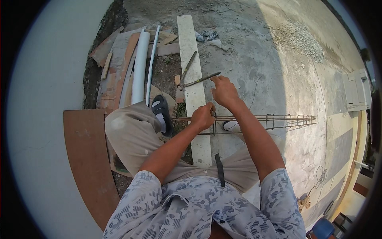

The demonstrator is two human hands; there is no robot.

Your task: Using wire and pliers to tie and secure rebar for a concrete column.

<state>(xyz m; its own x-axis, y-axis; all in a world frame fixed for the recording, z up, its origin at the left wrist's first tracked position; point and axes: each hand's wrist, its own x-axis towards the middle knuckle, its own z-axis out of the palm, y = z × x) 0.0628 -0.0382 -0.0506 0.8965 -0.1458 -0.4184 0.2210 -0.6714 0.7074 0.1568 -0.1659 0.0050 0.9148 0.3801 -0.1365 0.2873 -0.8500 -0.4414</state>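
A long, narrow cage of thin rusty steel bars (258,117) with rectangular stirrups (270,122) lies crosswise in front of me, over a pale board. My left hand (203,118) is closed on the cage near a stirrup at its left part; the fingers partly hide what they grip. Farther out, a pair of pincers (191,81) lies over the board with its handles spread wide. My right hand (225,92) is just beside the end of one handle, thumb and forefinger apart. Whether a fingertip touches that handle is hard to make out.
The long pale board (187,44) runs away from me between my feet. On the left are white pipes (141,65), wood scraps (106,65) and a brown panel (85,143) by the wall. A thin wire (254,93) lies on the concrete; gravel (304,42) is at far right.
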